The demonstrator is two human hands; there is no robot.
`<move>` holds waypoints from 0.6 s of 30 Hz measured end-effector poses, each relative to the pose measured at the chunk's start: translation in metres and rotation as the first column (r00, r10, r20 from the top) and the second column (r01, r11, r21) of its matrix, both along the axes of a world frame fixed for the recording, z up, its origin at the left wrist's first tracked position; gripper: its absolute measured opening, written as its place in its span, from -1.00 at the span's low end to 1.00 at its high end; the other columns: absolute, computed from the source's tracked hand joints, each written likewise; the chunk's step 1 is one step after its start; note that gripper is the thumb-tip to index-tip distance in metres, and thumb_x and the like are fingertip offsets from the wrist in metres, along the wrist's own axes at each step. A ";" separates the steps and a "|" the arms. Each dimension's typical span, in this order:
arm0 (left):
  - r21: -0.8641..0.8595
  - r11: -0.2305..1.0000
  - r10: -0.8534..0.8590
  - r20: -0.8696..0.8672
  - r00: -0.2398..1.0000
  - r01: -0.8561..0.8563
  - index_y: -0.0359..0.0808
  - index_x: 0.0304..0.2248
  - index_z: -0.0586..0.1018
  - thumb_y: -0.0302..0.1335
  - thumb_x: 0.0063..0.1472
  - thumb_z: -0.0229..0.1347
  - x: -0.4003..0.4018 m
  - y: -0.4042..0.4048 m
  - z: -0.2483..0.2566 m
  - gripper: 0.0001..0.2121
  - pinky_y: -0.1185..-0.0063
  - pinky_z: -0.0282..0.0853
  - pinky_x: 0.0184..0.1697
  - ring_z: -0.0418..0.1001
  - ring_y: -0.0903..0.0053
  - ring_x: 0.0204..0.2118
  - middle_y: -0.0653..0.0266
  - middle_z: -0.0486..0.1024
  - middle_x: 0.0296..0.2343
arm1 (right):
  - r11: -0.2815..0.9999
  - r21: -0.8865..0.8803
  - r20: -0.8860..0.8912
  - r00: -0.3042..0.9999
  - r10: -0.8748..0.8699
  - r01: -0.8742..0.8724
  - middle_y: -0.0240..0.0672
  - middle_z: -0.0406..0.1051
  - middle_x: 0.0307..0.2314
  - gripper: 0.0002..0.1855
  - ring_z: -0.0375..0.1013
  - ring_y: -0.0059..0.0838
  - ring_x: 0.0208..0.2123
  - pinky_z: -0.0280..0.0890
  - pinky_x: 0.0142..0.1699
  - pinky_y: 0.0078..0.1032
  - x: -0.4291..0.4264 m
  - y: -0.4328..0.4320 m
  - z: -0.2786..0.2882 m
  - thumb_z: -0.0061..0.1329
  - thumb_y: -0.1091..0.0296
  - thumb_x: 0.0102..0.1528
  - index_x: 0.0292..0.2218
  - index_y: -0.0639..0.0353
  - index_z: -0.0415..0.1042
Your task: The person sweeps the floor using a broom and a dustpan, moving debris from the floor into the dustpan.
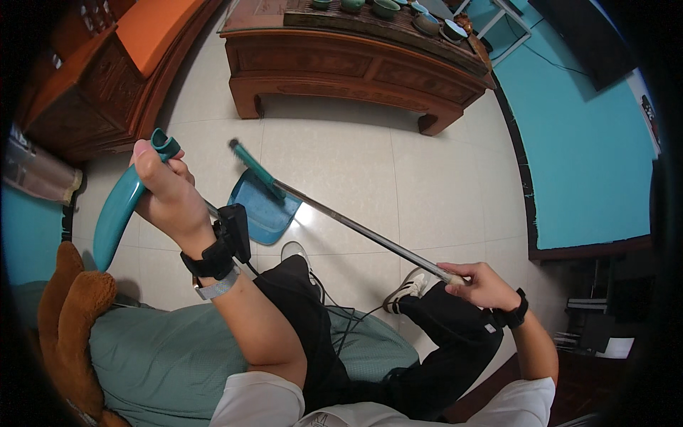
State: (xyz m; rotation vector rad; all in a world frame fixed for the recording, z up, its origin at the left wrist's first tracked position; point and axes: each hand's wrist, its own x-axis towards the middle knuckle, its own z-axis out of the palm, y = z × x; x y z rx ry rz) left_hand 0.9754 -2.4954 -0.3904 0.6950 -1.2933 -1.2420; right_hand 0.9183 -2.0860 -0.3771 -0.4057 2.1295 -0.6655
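My left hand [173, 197] is wrapped around a teal plastic handle [117, 213] with an open clip at its top. Behind the wrist a short stretch of metal rod [211, 207] shows, running towards a blue dustpan [267, 221] on the floor; my forearm and wrist device hide the rest. My right hand [483, 285] grips the near end of a broom's metal pole [363, 229]. The pole slants away to the left, and its teal broom head [253, 163] crosses the dustpan's far edge. Dark bristles show at the head's tip.
Ahead stands a carved wooden table [347, 58] bearing a tea tray [373, 26] with several cups. A wooden bench [90, 96] with an orange cushion [155, 29] is at left. Black cables [347, 315] hang between my legs over the green-covered seat [165, 352], beside a brown plush toy [80, 325].
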 end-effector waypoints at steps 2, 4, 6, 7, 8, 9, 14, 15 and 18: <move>0.020 0.999 -0.050 0.009 0.999 0.050 -0.27 -0.57 0.36 -0.05 0.17 -0.10 0.002 -0.002 -0.001 -0.59 0.83 -0.09 -0.69 0.05 0.88 -0.76 0.55 0.14 -0.79 | 0.993 0.036 0.061 0.992 -0.111 0.109 -0.09 0.47 -0.43 -0.53 0.36 -0.63 -0.42 0.31 -0.22 -0.58 0.007 0.002 0.010 0.00 0.49 0.01 0.00 0.22 0.30; 0.030 0.997 -0.068 0.027 0.997 0.067 -0.26 -0.56 0.35 -0.06 0.17 -0.13 0.002 -0.001 -0.001 -0.59 0.82 -0.09 -0.69 0.05 0.88 -0.76 0.54 0.16 -0.77 | 0.992 0.048 -0.071 0.991 -0.115 0.119 -0.08 0.45 -0.48 -0.53 0.34 -0.62 -0.46 0.30 -0.27 -0.57 0.008 0.010 0.007 -0.02 0.48 0.01 0.00 0.22 0.30; 0.029 0.998 -0.056 0.053 0.997 0.055 -0.25 -0.56 0.35 -0.06 0.17 -0.15 0.000 0.001 0.000 -0.60 0.82 -0.10 -0.69 0.04 0.88 -0.75 0.52 0.19 -0.75 | 0.985 0.129 -0.206 0.975 -0.089 0.117 -0.06 0.43 -0.49 -0.53 0.34 -0.63 -0.47 0.30 -0.29 -0.55 0.006 0.018 0.006 -0.03 0.47 0.01 0.00 0.22 0.30; 0.021 0.996 -0.085 0.057 0.995 0.084 -0.25 -0.57 0.34 -0.06 0.17 -0.16 -0.001 0.004 0.001 -0.60 0.82 -0.10 -0.69 0.03 0.87 -0.75 0.51 0.20 -0.73 | 0.978 0.160 -0.259 0.962 -0.089 0.134 0.04 0.42 -0.50 -0.52 0.45 -0.39 -0.50 0.30 -0.31 -0.45 0.005 0.025 0.005 -0.04 0.47 -0.02 -0.02 0.24 0.30; 0.019 0.993 -0.119 0.055 0.991 0.118 -0.25 -0.57 0.34 -0.07 0.17 -0.17 -0.002 0.005 0.002 -0.60 0.82 -0.11 -0.69 0.03 0.87 -0.75 0.50 0.21 -0.72 | 0.974 0.175 -0.326 0.942 -0.082 0.145 0.07 0.41 -0.49 -0.52 0.45 -0.27 -0.49 0.31 -0.31 -0.42 0.003 0.034 0.000 -0.03 0.47 -0.03 -0.02 0.24 0.31; 0.016 0.988 -0.154 0.053 0.987 0.154 -0.25 -0.57 0.33 -0.07 0.17 -0.18 -0.003 0.007 0.004 -0.60 0.82 -0.11 -0.69 0.02 0.87 -0.75 0.50 0.21 -0.71 | 0.969 0.190 -0.391 0.917 -0.074 0.159 0.09 0.40 -0.49 -0.51 0.45 -0.15 -0.47 0.31 -0.30 -0.39 0.000 0.046 -0.008 -0.03 0.48 -0.05 -0.03 0.25 0.31; 0.033 0.931 -0.364 0.130 0.922 0.363 -0.25 -0.60 0.31 -0.06 0.18 -0.26 0.003 0.007 0.005 -0.58 0.77 -0.16 -0.70 -0.01 0.83 -0.77 0.48 0.17 -0.75 | 0.921 0.280 -0.583 0.810 -0.063 0.273 0.13 0.37 -0.51 -0.55 0.39 0.08 -0.40 0.30 -0.31 -0.23 -0.013 0.101 -0.043 -0.05 0.50 -0.09 -0.09 0.27 0.34; 0.022 0.916 -0.400 0.152 0.904 0.401 -0.25 -0.60 0.31 -0.05 0.17 -0.27 0.004 0.009 0.005 -0.57 0.75 -0.17 -0.70 -0.01 0.82 -0.78 0.48 0.16 -0.77 | 0.894 0.323 -0.594 0.802 -0.064 0.311 0.12 0.38 -0.50 -0.58 0.39 0.09 -0.40 0.30 -0.32 -0.22 -0.013 0.108 -0.046 -0.07 0.51 -0.09 -0.12 0.29 0.35; 0.022 0.884 -0.463 0.178 0.868 0.467 -0.26 -0.61 0.33 -0.01 0.16 -0.30 0.000 0.016 0.008 -0.53 0.71 -0.18 -0.71 -0.02 0.77 -0.80 0.47 0.12 -0.82 | 0.850 0.390 -0.623 0.781 -0.041 0.355 0.10 0.39 -0.50 -0.67 0.39 0.09 -0.38 0.30 -0.29 -0.17 -0.019 0.149 -0.065 -0.09 0.52 -0.10 -0.22 0.36 0.36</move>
